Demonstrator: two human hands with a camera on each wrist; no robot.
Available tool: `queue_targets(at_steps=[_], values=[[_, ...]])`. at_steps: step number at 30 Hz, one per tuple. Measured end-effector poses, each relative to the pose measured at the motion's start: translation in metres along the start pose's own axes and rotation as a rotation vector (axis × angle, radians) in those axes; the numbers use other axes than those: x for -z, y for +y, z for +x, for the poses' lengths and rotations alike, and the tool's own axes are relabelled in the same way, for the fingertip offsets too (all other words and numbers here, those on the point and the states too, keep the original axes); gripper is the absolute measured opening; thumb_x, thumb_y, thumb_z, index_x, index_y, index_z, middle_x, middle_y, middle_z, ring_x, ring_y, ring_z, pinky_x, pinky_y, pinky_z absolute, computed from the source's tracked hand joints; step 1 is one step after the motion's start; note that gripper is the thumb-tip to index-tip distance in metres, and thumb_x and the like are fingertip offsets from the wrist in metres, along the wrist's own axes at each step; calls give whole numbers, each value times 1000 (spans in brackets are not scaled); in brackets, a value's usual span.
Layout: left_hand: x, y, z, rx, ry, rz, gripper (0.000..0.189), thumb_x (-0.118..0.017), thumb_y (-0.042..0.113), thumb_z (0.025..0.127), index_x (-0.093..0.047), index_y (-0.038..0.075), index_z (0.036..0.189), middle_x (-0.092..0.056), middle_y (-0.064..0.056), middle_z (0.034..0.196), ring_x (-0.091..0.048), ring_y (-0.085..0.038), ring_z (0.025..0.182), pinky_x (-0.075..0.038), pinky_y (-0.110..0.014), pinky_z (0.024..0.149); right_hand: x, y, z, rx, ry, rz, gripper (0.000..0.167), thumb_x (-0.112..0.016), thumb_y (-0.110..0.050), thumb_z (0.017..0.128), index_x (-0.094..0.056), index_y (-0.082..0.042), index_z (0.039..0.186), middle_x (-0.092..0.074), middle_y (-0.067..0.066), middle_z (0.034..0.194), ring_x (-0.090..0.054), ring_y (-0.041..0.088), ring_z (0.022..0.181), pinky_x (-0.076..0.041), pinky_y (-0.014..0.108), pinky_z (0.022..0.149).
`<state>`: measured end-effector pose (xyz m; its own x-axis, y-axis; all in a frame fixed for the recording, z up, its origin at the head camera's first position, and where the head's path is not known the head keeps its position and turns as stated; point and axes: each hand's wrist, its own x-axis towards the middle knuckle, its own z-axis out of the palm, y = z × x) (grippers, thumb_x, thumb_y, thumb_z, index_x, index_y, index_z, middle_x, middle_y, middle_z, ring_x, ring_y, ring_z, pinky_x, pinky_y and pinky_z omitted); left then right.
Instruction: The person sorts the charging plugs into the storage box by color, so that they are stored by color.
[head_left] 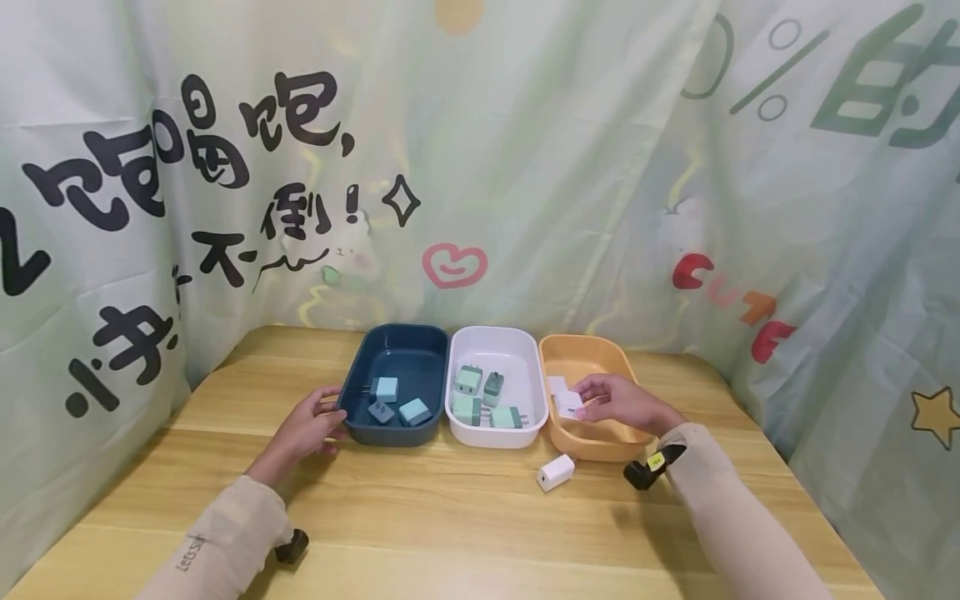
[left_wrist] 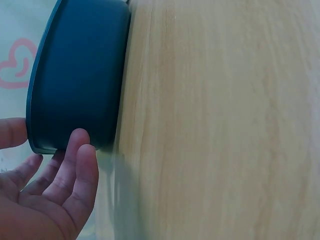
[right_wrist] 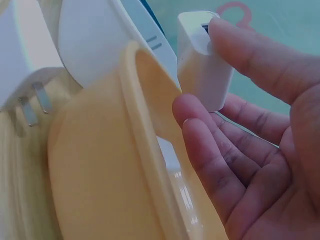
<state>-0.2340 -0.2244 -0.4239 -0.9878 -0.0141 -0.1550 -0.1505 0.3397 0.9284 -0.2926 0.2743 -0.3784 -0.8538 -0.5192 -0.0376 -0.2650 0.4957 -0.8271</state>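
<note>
My right hand (head_left: 621,401) pinches a white charger (right_wrist: 202,60) between thumb and fingertips, over the orange tray (head_left: 592,450). Another white charger (head_left: 557,384) shows beside it within that tray, partly covered in the head view. A further white charger (head_left: 556,472) lies on the table in front of the trays, its metal prongs (right_wrist: 41,97) visible in the right wrist view. At the left, my left hand (head_left: 306,427) touches the outside and rim of the navy blue tray (left_wrist: 80,70) with loosely bent fingers.
Between the navy and orange trays stands a white tray (head_left: 495,438) with several green chargers (head_left: 468,379). The navy tray holds a few blue-green chargers (head_left: 415,411). All three trays stand side by side on a wooden table (head_left: 420,525), before a printed curtain (head_left: 525,167).
</note>
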Motion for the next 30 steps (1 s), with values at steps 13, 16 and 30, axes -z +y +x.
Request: queue_targets(at_steps=[13,16,30], values=[[-1,2,-1,24,7,14,50,-47,13,101,-29,9,148,-42,-27,140,-63,-28,93,-53,-37,69,7,16,17,-54,7,100,45,-75,-12,84,-54,10,117,-60,14,102,-57,21,91,-53,32,77],[0,1,0,27,7,21,50,-47,14,101,-29,10,148,-42,-27,140,-62,-28,93,-53,-37,69,9,20,20,-41,4,118,46,-75,-11,83,-54,11,117,-60,14,103,-56,21,92,-53,31,77],[0,0,1,20,10,16,50,-48,13,101,-30,10,147,-42,-27,140,-63,-27,91,-53,-37,68,17,32,32,-88,44,178,43,-73,-2,83,-53,14,117,-59,16,102,-58,20,90,-53,29,78]])
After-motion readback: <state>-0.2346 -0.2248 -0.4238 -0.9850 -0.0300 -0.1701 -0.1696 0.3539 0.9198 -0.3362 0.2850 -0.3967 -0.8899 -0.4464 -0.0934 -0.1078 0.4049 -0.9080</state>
